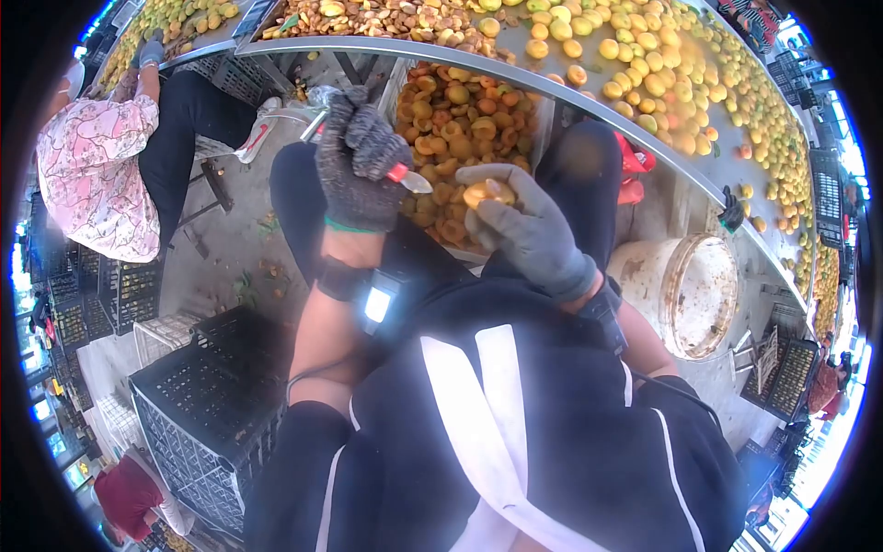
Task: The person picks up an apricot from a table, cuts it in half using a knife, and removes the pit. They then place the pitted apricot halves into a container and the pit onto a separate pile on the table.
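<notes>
My left hand (363, 166), in a dark knitted glove, is closed round a small knife (418, 184) with a red part at the base of its short blade. The blade points right, towards my other hand. My right hand (533, 230), in a grey glove, pinches an apricot (487, 193) between thumb and fingers. The fruit looks cut, with a brownish patch on top. Both hands are above my lap, a short gap apart. Beyond them, between my knees, a container holds many orange apricot halves (469, 120).
A metal-edged table (589, 103) curves across the front, bearing whole apricots (662, 83) and a heap of brown pits (377, 23). A stained white bucket (704, 294) stands right, a black crate (202, 396) left. A person in a pink floral top (101, 175) sits at the left.
</notes>
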The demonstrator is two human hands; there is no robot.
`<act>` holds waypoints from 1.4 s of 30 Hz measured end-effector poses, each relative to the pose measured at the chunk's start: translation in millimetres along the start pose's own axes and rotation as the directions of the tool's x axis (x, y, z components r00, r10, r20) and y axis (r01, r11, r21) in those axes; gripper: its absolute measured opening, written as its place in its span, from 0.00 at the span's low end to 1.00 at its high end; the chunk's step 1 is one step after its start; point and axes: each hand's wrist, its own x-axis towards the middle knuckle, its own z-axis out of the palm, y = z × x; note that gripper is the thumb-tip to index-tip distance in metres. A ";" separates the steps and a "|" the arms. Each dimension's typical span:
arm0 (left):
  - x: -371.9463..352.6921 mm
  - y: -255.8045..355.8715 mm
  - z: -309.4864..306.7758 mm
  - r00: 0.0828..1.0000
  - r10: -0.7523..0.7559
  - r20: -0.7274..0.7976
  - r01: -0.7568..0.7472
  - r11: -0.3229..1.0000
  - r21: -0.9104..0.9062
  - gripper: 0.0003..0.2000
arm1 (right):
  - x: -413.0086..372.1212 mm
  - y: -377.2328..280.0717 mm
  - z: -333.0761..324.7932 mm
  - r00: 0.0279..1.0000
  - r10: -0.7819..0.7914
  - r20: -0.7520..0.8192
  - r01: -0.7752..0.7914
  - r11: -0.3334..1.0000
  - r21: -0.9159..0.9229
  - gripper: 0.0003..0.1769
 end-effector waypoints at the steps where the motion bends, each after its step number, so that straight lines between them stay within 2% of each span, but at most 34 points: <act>1: 0.7 5.0 0.6 0.999 0.029 -0.020 -0.028 0.999 0.039 0.14 | 0.3 -2.2 -4.8 0.996 -0.082 0.046 0.087 0.990 -0.114 0.13; 2: 1.2 9.2 0.2 0.998 0.058 -0.039 -0.054 0.995 0.078 0.14 | -0.2 -4.4 -7.5 0.996 -0.082 0.043 0.087 0.989 -0.116 0.13; 4: 1.0 11.0 -5.7 0.999 0.040 -0.031 -0.037 0.996 0.081 0.14 | -0.3 -8.3 -10.9 0.997 -0.077 0.019 0.079 0.959 -0.273 0.17; 6: -2.7 7.7 -11.3 0.996 0.025 -0.090 -0.017 0.996 0.089 0.13 | 1.0 -7.9 -10.5 0.998 -0.060 0.007 0.060 0.966 -0.251 0.16; 8: -4.8 4.4 -29.9 0.997 -0.010 -0.081 0.016 0.997 0.077 0.12 | 3.8 -4.1 -8.2 0.999 -0.041 -0.004 0.039 0.973 -0.229 0.15; 10: -6.0 0.1 -32.1 0.997 -0.041 -0.071 0.046 0.997 0.066 0.12 | 8.8 3.1 -2.3 0.994 -0.095 -0.047 0.096 0.995 0.018 0.16; 11: -9.9 -4.3 -32.5 0.992 -0.054 -0.115 0.069 0.989 0.133 0.12 | 10.1 0.8 0.1 0.995 -0.094 -0.046 0.095 0.995 0.015 0.16; 12: -14.1 -9.7 -29.3 0.985 -0.063 -0.161 0.095 0.976 0.198 0.11 | 10.8 -4.5 3.7 0.998 -0.033 -0.044 0.038 0.991 0.131 0.13; 13: -17.0 -14.1 -18.1 0.974 -0.006 -0.228 0.088 0.932 0.353 0.11 | 11.7 -7.3 5.4 0.999 0.027 -0.034 -0.018 0.969 0.245 0.11; 14: -17.4 -16.1 -11.3 0.973 -0.004 -0.231 0.087 0.933 0.351 0.11 | 12.5 -6.2 5.4 0.999 0.032 -0.033 -0.023 0.969 0.244 0.11; 16: -18.8 -18.0 -0.4 0.978 0.091 -0.187 0.020 0.854 0.520 0.09 | 14.0 -2.4 3.9 0.997 -0.058 -0.059 0.065 0.990 0.126 0.10; 17: -19.1 -18.1 6.1 0.978 0.090 -0.187 0.021 0.855 0.519 0.09 | 16.2 -1.9 -2.3 0.997 -0.057 -0.060 0.064 0.990 0.126 0.10; 19: -21.2 -18.9 18.6 0.981 0.159 -0.112 -0.065 0.810 0.583 0.08 | 19.9 -3.7 -16.4 0.974 0.206 -0.089 -0.196 0.974 0.109 0.15; 20: -22.8 -20.2 24.7 0.981 0.158 -0.113 -0.064 0.811 0.581 0.08 | 19.3 -2.9 -17.2 0.974 0.207 -0.090 -0.197 0.974 0.108 0.15; 22: -26.2 -22.3 32.9 0.945 0.267 -0.187 0.002 0.571 0.821 0.08 | 19.7 -3.3 -15.9 0.995 0.088 -0.050 -0.081 0.987 0.138 0.17; 26: -32.3 -24.6 29.3 0.944 0.247 -0.219 0.059 0.526 0.849 0.08 | 12.8 -3.7 -15.3 0.995 0.082 -0.049 -0.072 0.980 0.187 0.17; 28: -36.2 -26.3 25.1 0.943 0.207 -0.261 0.127 0.500 0.857 0.07 | 6.9 -5.9 -17.7 0.999 0.022 -0.049 -0.021 0.999 0.027 0.20; 29: -37.8 -29.0 23.6 0.939 0.225 -0.259 0.154 0.400 0.904 0.09 | 6.3 -7.8 -20.1 0.999 0.018 -0.051 -0.016 0.999 0.028 0.20; 31: -41.8 -31.6 16.1 0.948 0.201 -0.248 0.159 0.374 0.914 0.09 | 5.7 -11.5 -22.7 0.995 0.067 0.068 -0.058 0.990 -0.131 0.27; 32: -43.7 -32.3 13.8 0.954 0.181 -0.241 0.166 0.350 0.922 0.09 | 5.2 -13.0 -18.4 0.996 0.064 0.068 -0.055 0.990 -0.128 0.27; 34: -45.2 -33.4 12.4 0.944 0.175 -0.279 0.206 0.347 0.915 0.09 | 4.1 -17.2 -5.8 0.996 -0.089 -0.029 0.083 0.982 -0.169 0.29; 38: -45.1 -35.4 9.5 0.936 0.194 -0.293 0.202 0.384 0.901 0.09 | 0.4 -25.8 -12.9 0.994 -0.097 0.042 0.100 0.992 -0.078 0.28; 40: -45.7 -35.0 8.7 0.937 0.203 -0.285 0.194 0.379 0.905 0.09 | -5.5 -33.5 -8.6 0.998 0.000 0.063 0.010 0.987 -0.159 0.26; 42: -46.4 -34.9 6.9 0.938 0.185 -0.294 0.212 0.368 0.905 0.09 | -6.6 -30.2 -5.4 0.999 -0.022 0.031 0.027 0.979 -0.201 0.25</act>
